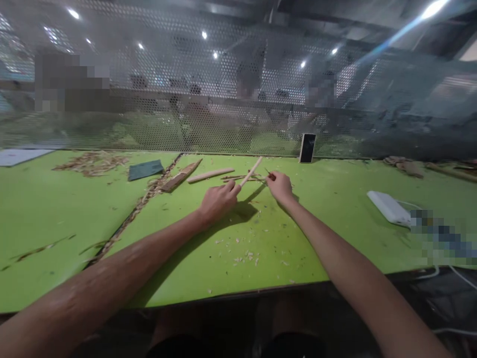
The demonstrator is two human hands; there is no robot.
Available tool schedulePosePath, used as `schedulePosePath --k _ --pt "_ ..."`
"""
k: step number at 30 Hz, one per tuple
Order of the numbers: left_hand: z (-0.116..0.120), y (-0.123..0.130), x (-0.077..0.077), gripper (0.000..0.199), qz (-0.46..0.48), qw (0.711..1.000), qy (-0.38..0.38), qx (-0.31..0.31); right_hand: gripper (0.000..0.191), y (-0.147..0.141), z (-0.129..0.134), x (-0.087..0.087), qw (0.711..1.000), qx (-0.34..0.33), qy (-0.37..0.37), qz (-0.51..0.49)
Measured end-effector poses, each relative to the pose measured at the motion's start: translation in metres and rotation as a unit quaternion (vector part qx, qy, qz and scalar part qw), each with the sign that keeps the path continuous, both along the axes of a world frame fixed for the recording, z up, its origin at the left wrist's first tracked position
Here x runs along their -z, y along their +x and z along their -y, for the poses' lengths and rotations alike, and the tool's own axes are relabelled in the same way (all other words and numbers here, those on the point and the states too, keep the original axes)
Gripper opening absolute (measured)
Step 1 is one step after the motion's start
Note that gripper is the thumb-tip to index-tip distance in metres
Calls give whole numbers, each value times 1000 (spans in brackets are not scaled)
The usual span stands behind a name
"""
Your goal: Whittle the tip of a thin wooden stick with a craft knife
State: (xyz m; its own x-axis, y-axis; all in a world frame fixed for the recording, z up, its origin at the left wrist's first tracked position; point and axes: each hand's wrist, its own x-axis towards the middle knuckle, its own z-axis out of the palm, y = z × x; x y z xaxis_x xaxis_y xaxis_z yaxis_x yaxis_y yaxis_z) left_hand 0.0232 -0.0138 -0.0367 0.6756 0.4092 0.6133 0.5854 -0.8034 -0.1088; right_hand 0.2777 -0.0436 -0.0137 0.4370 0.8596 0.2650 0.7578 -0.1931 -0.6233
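Note:
My left hand [220,201] is closed around the lower end of a pale peeled stick [254,168], which slants up and to the right. To its right, my right hand [279,186] is pinched on a small reddish-brown object [272,176] with a thin tip; its exact kind is too small to tell. Thin dark twigs [234,177] lie on the green tabletop [328,214] just beyond my hands. Left of them are a second pale stick [210,175] and a flat brown piece of wood [182,176].
A dark green sheet [145,170] and wood shavings [91,163] lie at the left. A phone [307,148] stands upright near the perforated screen [216,119]. At the right are a white device [388,208] with a cable and a brownish cloth [404,166].

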Motion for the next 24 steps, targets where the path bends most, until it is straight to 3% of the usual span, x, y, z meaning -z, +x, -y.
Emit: schedulePosePath --k 5,10,14,24 --pt "-4 -2 -4 22 24 999 -17 -21 26 5 3 -10 1000 5 9 -9" --pt "-6 -2 -2 24 40 998 -30 -25 19 5 10 -8 997 -64 -44 -26" --pt "-6 -3 -1 22 38 998 -39 -18 3 2 14 -10 995 -95 -39 -16" --pt "-2 -3 -7 25 4 995 -99 -30 12 32 1 -16 999 31 19 33"
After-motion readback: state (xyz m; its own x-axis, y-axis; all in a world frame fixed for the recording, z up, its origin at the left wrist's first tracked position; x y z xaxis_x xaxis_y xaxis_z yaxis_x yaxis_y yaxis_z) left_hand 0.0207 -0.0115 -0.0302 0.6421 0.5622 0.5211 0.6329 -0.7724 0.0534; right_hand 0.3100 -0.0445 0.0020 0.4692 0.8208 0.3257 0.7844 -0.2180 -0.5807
